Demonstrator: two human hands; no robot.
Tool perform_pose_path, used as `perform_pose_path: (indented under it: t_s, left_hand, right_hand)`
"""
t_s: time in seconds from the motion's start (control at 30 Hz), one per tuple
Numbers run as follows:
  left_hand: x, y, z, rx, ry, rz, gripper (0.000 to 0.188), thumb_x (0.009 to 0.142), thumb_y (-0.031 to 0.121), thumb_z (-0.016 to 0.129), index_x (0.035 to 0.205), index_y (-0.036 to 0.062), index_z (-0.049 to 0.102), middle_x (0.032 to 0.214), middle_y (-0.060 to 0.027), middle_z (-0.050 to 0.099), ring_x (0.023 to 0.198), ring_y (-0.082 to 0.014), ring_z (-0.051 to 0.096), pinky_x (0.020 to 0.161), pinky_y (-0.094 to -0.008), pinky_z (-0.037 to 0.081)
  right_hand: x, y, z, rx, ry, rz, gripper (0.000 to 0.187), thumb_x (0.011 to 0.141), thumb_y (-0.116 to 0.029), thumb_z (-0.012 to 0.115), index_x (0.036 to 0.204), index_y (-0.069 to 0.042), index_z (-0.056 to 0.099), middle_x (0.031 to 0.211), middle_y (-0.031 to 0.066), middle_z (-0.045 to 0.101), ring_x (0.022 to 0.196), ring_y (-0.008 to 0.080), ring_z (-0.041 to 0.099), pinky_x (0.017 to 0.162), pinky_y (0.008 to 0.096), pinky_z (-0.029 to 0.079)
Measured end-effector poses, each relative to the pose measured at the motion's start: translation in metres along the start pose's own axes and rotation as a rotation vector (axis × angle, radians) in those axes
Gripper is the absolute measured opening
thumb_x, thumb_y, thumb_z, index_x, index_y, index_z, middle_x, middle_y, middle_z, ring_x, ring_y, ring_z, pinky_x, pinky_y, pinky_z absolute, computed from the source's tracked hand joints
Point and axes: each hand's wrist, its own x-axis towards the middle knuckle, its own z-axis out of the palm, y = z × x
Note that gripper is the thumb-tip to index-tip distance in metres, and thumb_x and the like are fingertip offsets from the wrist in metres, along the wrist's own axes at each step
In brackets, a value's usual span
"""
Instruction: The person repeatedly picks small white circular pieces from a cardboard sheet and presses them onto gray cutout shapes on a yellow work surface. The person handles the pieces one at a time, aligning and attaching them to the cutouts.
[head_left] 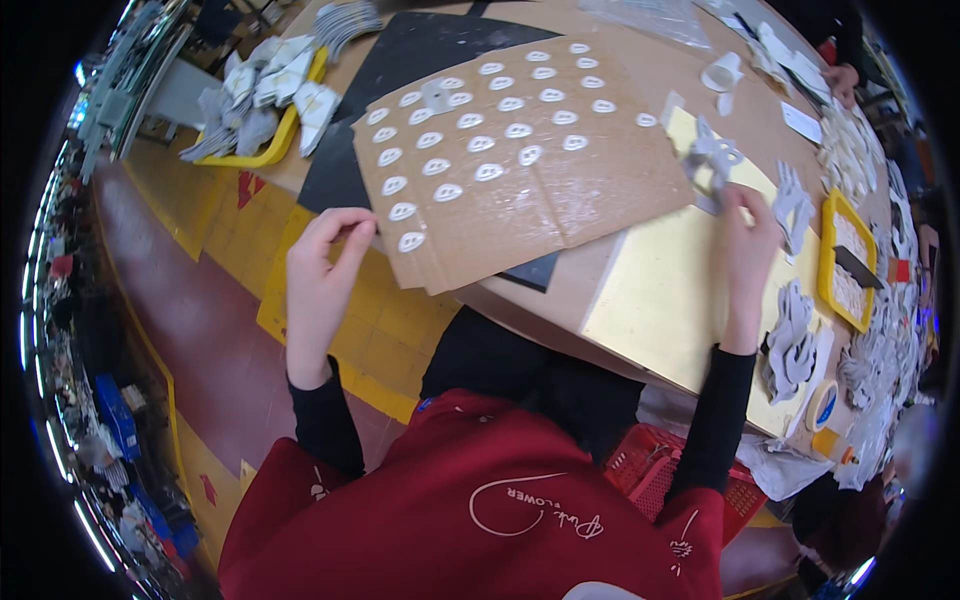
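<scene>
A brown cardboard sheet [490, 215] lies tilted on the table, with rows of small white oval patches [518, 131] and a shiny film-like surface. Its near left corner juts past the table edge. At its left edge my left hand [325, 260] is closed in a pinch; whatever sits between thumb and forefinger is too small to make out. My right hand [752, 240] is over the pale yellow board [650, 280], right of the cardboard, its fingers bent and smeared by motion. Close to its fingertips lies a grey glove-like piece [712, 155]; contact cannot be judged.
More grey glove-like pieces [790, 340] lie at the right, near a yellow tray [830, 270] and a tape roll [823, 405]. A yellow bin [285, 140] of grey and white pieces stands far left. A red basket [640, 465] is below the table. Another person's hand [842, 82] shows far right.
</scene>
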Motion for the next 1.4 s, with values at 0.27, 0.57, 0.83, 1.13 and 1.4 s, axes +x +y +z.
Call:
perform_pose_path:
  t_s: [0.27,0.57,0.83,1.13,1.4]
  left_hand:
    - [-0.012,0.001,-0.002,0.141,-0.228,0.045,0.036,0.084,0.023,0.077,0.113,0.0062,0.065,0.105,-0.0077,0.058,0.108,-0.0262,0.052,0.096,-0.0367,0.042]
    - [-0.005,0.0,0.01,0.24,-0.235,0.087,0.027,0.085,0.021,0.075,0.105,0.0055,0.064,0.097,-0.0079,0.054,0.097,-0.0268,0.048,0.089,-0.0371,0.041]
    - [-0.006,0.003,0.019,0.28,-0.202,0.043,0.02,0.086,0.014,0.072,0.1,0.0042,0.063,0.093,-0.0087,0.055,0.094,-0.0278,0.05,0.088,-0.0381,0.043]
    - [-0.016,0.007,0.031,0.256,-0.038,-0.006,0.02,0.082,0.011,0.076,0.096,0.003,0.064,0.096,-0.0086,0.057,0.097,-0.0282,0.052,0.088,-0.0386,0.044]
    - [-0.016,0.004,0.03,0.235,-0.088,-0.018,0.019,0.083,0.011,0.075,0.096,0.0033,0.065,0.092,-0.0081,0.057,0.094,-0.0269,0.053,0.086,-0.038,0.044]
  right_hand:
    - [-0.059,-0.034,-0.063,-0.275,0.05,-0.493,0.014,0.087,0.006,0.067,0.102,0.006,0.067,0.101,0.0168,0.07,0.092,0.0324,0.066,0.084,0.0373,0.052]
    - [-0.124,-0.069,-0.062,-0.184,-0.613,-0.519,0.022,0.073,0.001,0.074,0.094,0.001,0.067,0.104,0.0142,0.067,0.094,0.0333,0.063,0.081,0.0418,0.049]
    - [-0.134,-0.122,-0.012,0.136,-0.442,-0.588,0.034,0.072,0.0,0.076,0.106,-0.005,0.072,0.108,0.0121,0.069,0.093,0.0302,0.065,0.082,0.0419,0.049]
    - [-0.156,-0.156,0.078,-0.071,-0.537,-0.582,0.055,0.087,-0.016,0.07,0.139,-0.011,0.057,0.144,0.0043,0.055,0.131,0.0241,0.052,0.113,0.0439,0.035]
    - [-0.157,-0.154,0.076,-0.036,-0.592,-0.525,0.058,0.085,-0.013,0.07,0.141,-0.013,0.056,0.148,0.0022,0.053,0.136,0.0212,0.049,0.115,0.0429,0.031]
